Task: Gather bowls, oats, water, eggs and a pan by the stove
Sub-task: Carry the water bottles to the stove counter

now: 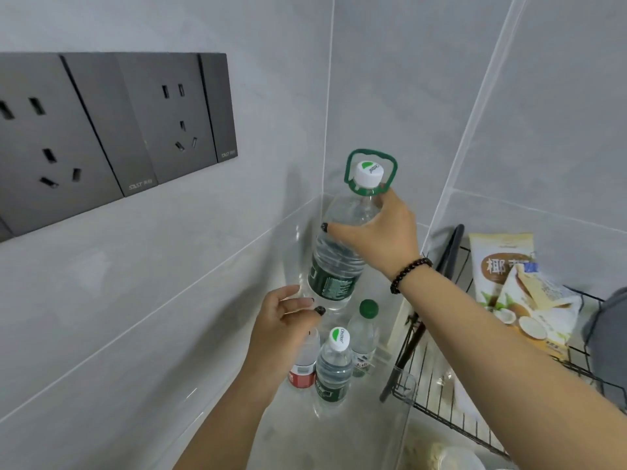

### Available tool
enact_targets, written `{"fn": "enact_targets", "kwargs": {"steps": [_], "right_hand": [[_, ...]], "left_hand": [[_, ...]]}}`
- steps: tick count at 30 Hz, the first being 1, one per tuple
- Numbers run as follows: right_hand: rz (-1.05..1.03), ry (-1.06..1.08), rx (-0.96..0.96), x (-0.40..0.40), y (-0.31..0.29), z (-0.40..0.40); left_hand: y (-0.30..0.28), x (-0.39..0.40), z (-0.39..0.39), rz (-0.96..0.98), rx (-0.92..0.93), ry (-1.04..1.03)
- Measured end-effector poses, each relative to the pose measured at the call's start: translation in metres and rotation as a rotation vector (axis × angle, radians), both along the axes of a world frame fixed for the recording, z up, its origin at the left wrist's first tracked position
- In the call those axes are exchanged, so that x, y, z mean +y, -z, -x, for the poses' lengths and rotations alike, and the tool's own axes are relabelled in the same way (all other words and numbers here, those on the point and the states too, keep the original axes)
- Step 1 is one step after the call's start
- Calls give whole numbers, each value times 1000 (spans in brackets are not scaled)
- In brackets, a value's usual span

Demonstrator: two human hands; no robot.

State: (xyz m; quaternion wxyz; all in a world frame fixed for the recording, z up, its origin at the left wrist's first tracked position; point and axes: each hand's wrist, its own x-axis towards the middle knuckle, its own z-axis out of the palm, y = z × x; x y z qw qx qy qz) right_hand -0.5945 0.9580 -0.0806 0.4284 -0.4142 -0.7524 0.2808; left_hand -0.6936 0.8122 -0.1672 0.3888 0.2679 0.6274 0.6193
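Note:
A large clear water bottle (pixel 339 262) with a dark green label, white cap and green carry handle hangs tilted in the wall corner, lifted off the counter. My right hand (pixel 376 232) grips it round the shoulder just below the neck. My left hand (pixel 288 320) is under and beside the bottle's base, fingers loosely spread, fingertips close to the label; whether they touch it is unclear.
Three small bottles stand on the counter below: a green-labelled one (pixel 334 368), a green-capped one (pixel 364 337) and a red-labelled one (pixel 303 371). A black wire rack (pixel 437 412) with a coconut snack bag (pixel 509 286) sits right. Grey wall sockets (pixel 112 130) are at left.

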Motion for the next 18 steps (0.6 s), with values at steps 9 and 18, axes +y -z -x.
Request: {"fn": "enact_targets", "kwargs": {"steps": [9,18], "right_hand": [[-17,-109,154,-43,-91,-37],[218,-280,134,-82,-89,-49]], "left_hand": [[-35,3,-3,-170,451,158],[-37,-28,-13,-319,259,443]]}}
